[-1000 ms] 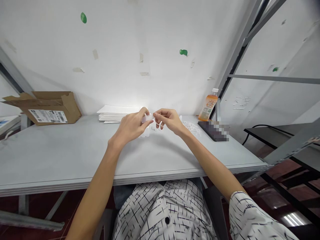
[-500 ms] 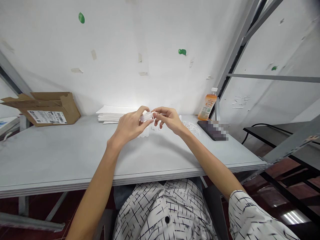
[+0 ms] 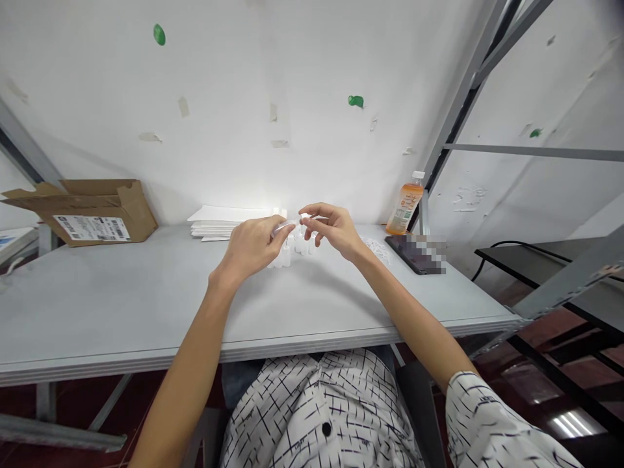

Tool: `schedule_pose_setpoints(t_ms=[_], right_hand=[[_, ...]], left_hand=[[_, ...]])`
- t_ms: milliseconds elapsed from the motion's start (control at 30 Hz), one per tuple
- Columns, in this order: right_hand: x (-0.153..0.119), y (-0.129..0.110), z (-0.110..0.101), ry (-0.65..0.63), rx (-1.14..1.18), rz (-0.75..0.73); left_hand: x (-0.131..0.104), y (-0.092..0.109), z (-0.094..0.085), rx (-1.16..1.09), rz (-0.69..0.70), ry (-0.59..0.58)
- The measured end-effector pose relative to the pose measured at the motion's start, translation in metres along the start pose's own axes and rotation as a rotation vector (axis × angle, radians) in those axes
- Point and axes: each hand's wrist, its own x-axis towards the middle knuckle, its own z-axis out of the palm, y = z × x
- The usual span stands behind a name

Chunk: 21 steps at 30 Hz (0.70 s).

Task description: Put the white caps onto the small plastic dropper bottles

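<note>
My left hand [image 3: 254, 245] pinches a small translucent white bottle [image 3: 285, 225] between thumb and fingers, above the table. Close to its right end, my right hand [image 3: 336, 229] has its thumb and index finger together at a small white piece [image 3: 305, 216], too small to make out fully. Below and behind the hands, several white bottles [image 3: 281, 259] stand on the table, partly hidden. A loose heap of thin white pieces [image 3: 377, 249] lies right of my right hand.
The grey table [image 3: 146, 299] carries an opened cardboard box [image 3: 102, 211] at the left and a stack of white sheets [image 3: 221, 221] at the back. An orange drink bottle [image 3: 404, 207] and a dark phone [image 3: 412, 252] are at the right.
The bottle in my left hand has tilted and is more covered by the fingers. My right hand has shifted slightly right, and a white piece now shows at its fingertips.
</note>
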Motion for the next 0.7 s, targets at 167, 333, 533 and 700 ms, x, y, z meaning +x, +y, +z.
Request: schedule_pose_setpoints(t_ms=[167, 333, 533, 700], right_hand=[[0.006, 0.003, -0.018, 0.233, -0.400, -0.093], [0.009, 0.004, -0.055, 0.367, -0.726, -0.030], [-0.002, -0.003, -0.102, 0.167, -0.931, 0.384], [-0.010, -0.009, -0.115, -0.184, -0.908, 0.860]], left_hand=[[0.000, -0.001, 0.001, 0.019, 0.006, 0.021], [0.000, -0.001, 0.001, 0.008, -0.001, 0.009], [0.000, 0.000, 0.000, 0.008, -0.010, -0.005], [0.001, 0.000, 0.000, -0.002, -0.003, -0.006]])
